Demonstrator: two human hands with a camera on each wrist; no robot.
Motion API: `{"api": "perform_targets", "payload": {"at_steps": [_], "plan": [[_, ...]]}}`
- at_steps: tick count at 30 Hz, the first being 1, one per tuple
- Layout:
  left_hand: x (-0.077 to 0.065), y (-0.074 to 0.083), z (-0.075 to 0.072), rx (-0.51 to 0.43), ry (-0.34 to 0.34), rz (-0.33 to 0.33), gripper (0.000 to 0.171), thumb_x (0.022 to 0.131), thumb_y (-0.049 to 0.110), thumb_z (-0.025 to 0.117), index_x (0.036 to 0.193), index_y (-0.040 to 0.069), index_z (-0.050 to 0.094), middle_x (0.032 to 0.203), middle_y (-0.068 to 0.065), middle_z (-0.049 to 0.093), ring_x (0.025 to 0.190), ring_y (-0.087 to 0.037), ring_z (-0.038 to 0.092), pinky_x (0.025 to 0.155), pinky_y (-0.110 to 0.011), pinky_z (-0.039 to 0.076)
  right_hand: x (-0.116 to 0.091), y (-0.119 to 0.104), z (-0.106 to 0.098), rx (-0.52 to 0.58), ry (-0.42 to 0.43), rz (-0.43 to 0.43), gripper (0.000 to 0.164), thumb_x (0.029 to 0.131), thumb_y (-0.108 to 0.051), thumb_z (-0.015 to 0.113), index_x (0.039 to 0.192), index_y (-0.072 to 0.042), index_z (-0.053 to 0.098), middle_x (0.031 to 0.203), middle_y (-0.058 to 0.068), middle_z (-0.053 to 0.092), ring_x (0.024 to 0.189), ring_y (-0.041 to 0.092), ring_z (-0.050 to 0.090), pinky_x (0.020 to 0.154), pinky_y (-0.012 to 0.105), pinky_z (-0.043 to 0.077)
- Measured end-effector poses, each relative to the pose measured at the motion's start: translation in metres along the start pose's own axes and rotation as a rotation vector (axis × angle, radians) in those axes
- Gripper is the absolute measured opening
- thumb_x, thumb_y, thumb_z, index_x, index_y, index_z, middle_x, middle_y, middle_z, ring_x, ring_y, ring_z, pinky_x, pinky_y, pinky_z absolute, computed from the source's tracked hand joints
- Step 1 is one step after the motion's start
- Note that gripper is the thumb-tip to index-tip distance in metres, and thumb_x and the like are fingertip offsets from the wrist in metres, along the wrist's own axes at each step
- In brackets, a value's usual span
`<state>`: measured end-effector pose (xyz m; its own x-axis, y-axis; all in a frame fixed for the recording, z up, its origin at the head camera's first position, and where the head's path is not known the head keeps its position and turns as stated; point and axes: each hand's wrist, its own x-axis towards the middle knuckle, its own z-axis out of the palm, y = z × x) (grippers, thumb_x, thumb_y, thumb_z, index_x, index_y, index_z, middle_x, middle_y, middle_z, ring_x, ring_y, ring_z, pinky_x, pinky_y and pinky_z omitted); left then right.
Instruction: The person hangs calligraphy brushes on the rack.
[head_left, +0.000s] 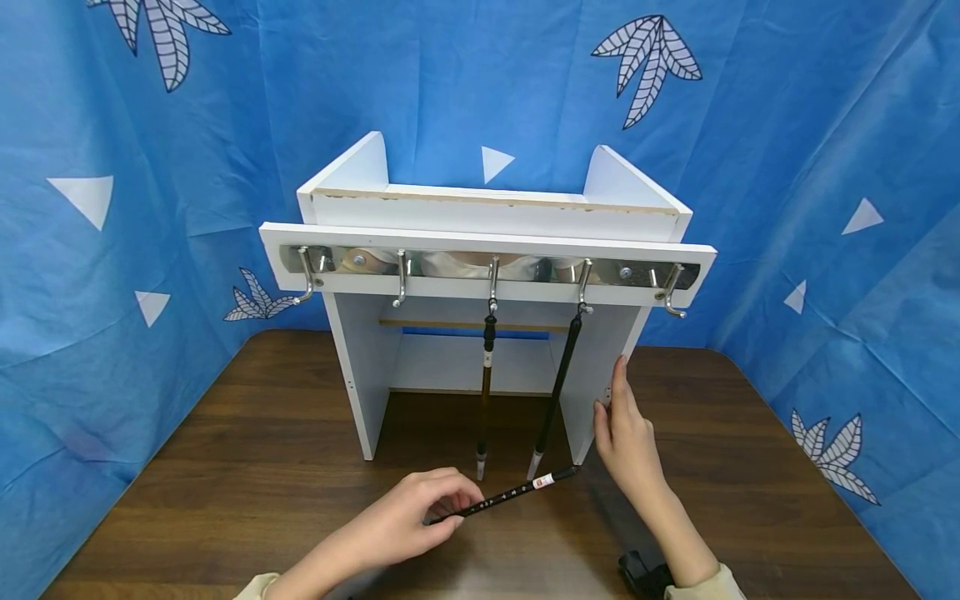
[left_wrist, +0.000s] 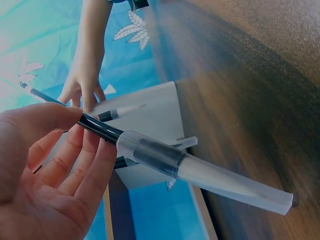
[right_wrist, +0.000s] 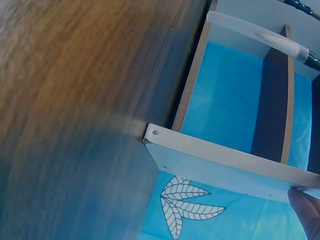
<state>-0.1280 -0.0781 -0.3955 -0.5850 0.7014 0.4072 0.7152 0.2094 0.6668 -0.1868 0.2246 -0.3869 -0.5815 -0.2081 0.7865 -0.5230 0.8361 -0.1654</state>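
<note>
My left hand (head_left: 416, 515) pinches a black calligraphy brush (head_left: 513, 493) between thumb and fingers, low in front of a white wooden rack (head_left: 495, 217). The brush slants, its far end up to the right near the rack's right panel. In the left wrist view, a clear cap (left_wrist: 235, 182) covers the pale bristles below the fingers. My right hand (head_left: 633, 442) rests against the right side panel (head_left: 600, 367), fingers extended. Two more capped brushes hang tip down: a brown-black brush (head_left: 486, 379) from the middle hook, a black brush (head_left: 558, 387) from the hook to its right.
Metal hooks line a shiny strip (head_left: 442, 265) across the rack's front; the leftmost hook (head_left: 306, 275), second hook (head_left: 401, 279) and rightmost hook (head_left: 674, 292) carry nothing. The rack stands on a brown wooden table (head_left: 225, 475). Blue patterned cloth (head_left: 480, 75) hangs behind and beside it.
</note>
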Motion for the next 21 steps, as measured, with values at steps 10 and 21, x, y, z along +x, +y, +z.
{"api": "perform_targets", "payload": {"at_steps": [10,21], "plan": [[-0.002,0.001,-0.003,-0.051,0.047,0.001,0.034,0.079,-0.004,0.060,0.105,0.018,0.054,0.097,0.006,0.056,0.081,-0.004,0.055,0.066,-0.018,0.049,0.000,0.001,0.000,-0.007,0.001,0.003,0.090,0.075,0.011,0.060,0.142,-0.006,0.002,0.128,0.028,0.038,0.046,0.013,0.043,0.042,0.031,0.046],[-0.001,0.012,-0.010,-0.057,0.132,-0.018,0.033,0.075,-0.011,0.062,0.099,0.010,0.055,0.089,0.000,0.057,0.075,-0.010,0.056,0.062,-0.022,0.051,-0.001,0.001,0.001,-0.005,-0.006,0.004,0.091,0.075,0.011,0.060,0.142,-0.007,0.001,0.129,0.028,0.037,0.047,0.015,0.044,0.044,0.032,0.047]]}}
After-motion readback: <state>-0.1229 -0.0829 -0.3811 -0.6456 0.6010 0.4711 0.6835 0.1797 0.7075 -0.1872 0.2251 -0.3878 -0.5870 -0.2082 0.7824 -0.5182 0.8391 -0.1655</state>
